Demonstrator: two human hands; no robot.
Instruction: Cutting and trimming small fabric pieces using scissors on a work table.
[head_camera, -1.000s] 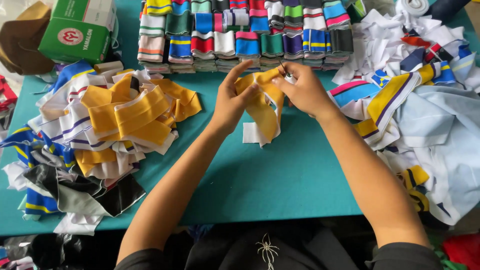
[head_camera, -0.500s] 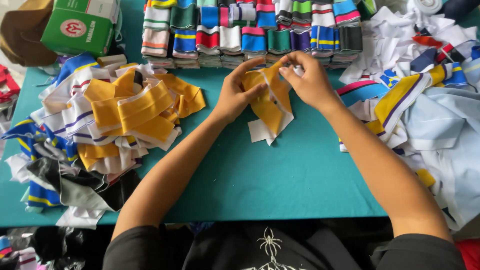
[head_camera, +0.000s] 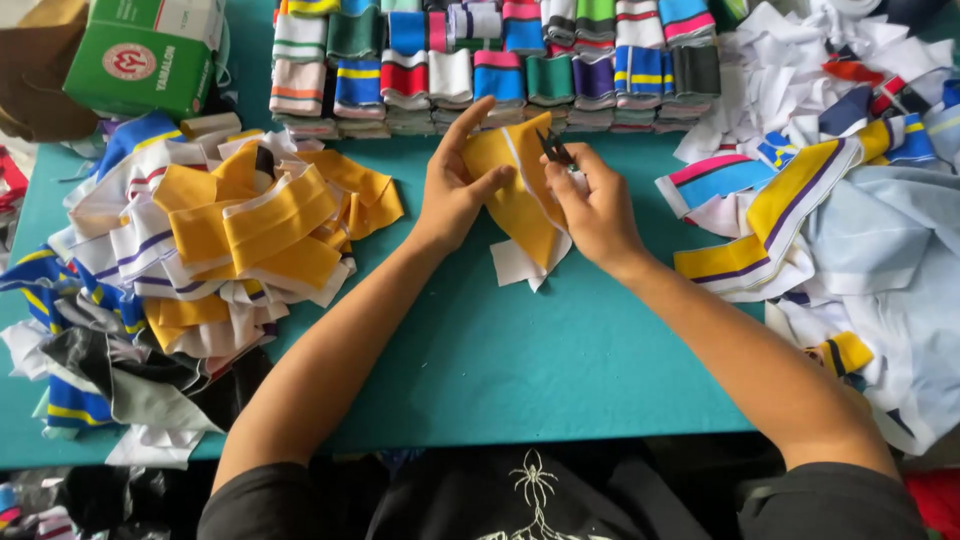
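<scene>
Left hand (head_camera: 455, 190) grips yellow cloth strip (head_camera: 520, 195) with white stripe, thumb on front, fingers (head_camera: 470, 120) behind top edge. Strip held up just above teal worktop (head_camera: 500, 350), white end hanging down at bottom. Right hand (head_camera: 595, 205) closed around small dark snips (head_camera: 555, 150), tips at strip's upper right edge; whether blades bite cloth, hard to tell. Heap of yellow, white and blue strips (head_camera: 200, 240) to left. Rows of folded striped collars (head_camera: 500, 60) behind. Green box (head_camera: 150, 55) at far left. Loose white and blue cloth pile (head_camera: 850, 200) to right.
</scene>
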